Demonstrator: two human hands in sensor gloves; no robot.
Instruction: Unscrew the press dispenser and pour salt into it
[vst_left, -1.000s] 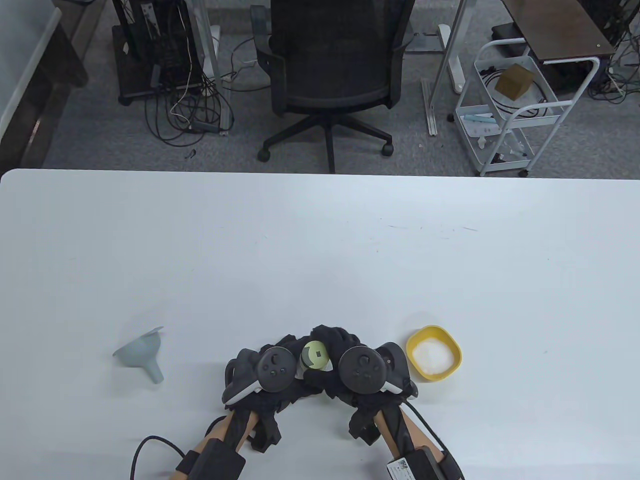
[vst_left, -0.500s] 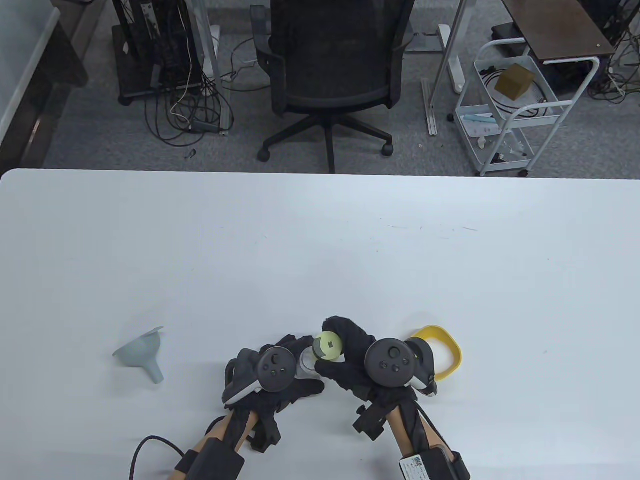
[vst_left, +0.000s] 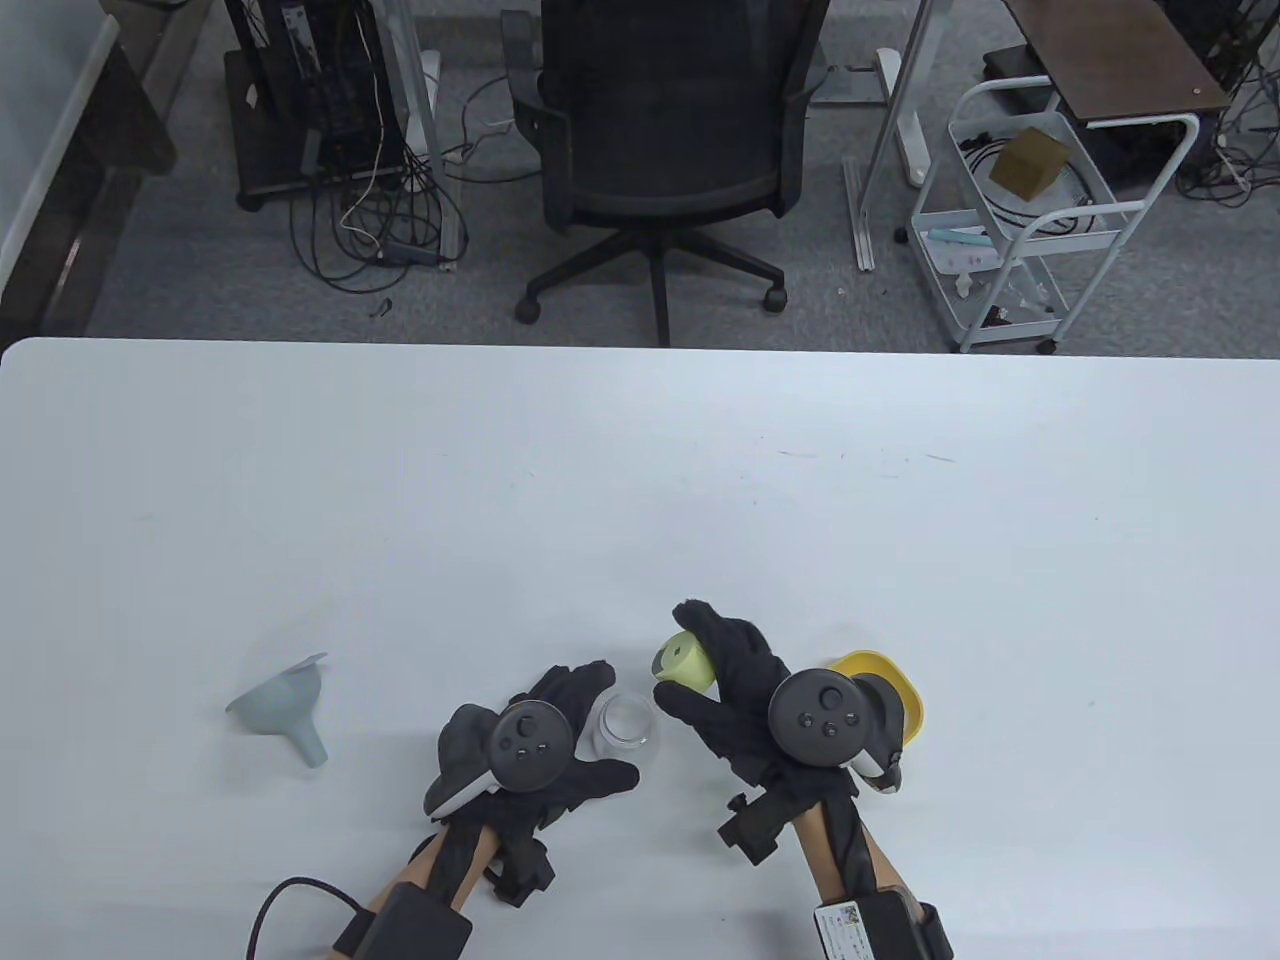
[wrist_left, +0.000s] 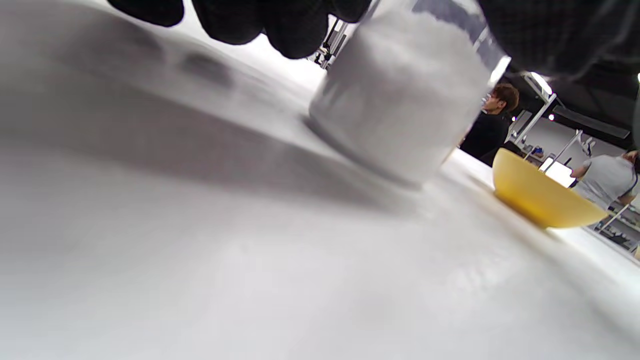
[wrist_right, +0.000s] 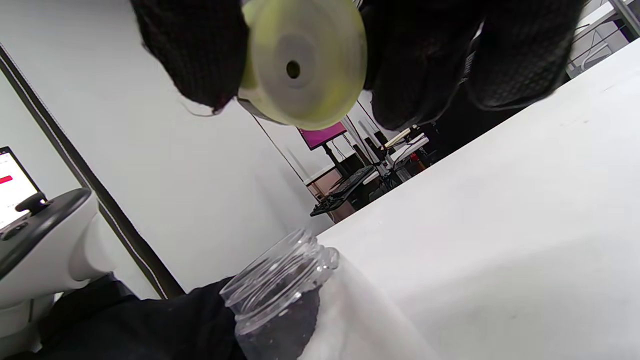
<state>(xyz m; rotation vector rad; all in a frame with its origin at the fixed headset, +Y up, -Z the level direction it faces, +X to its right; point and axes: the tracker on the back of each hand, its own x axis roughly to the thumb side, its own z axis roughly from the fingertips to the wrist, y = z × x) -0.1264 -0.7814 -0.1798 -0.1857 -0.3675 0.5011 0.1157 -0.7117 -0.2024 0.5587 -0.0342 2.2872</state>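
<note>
The clear dispenser jar (vst_left: 627, 722) stands upright and open-mouthed near the table's front edge. My left hand (vst_left: 585, 725) grips its side; the jar fills the left wrist view (wrist_left: 400, 100) and its threaded neck shows in the right wrist view (wrist_right: 280, 275). My right hand (vst_left: 700, 670) holds the yellow-green press cap (vst_left: 682, 662), off the jar, up and to the jar's right. The cap's underside with a small hole shows in the right wrist view (wrist_right: 300, 65). The yellow salt bowl (vst_left: 890, 680) sits behind my right hand, mostly hidden; it also shows in the left wrist view (wrist_left: 540, 197).
A grey-blue funnel (vst_left: 285, 705) lies on its side left of my left hand. The white table (vst_left: 640, 500) stretches far back. An office chair (vst_left: 660, 150) and a white cart (vst_left: 1030, 210) stand beyond the far edge.
My right hand lifted the press cap off the jar and moved it up and right, over the bowl's side. The jar's mouth is now uncovered. My left hand shifted slightly left, still gripping the jar.
</note>
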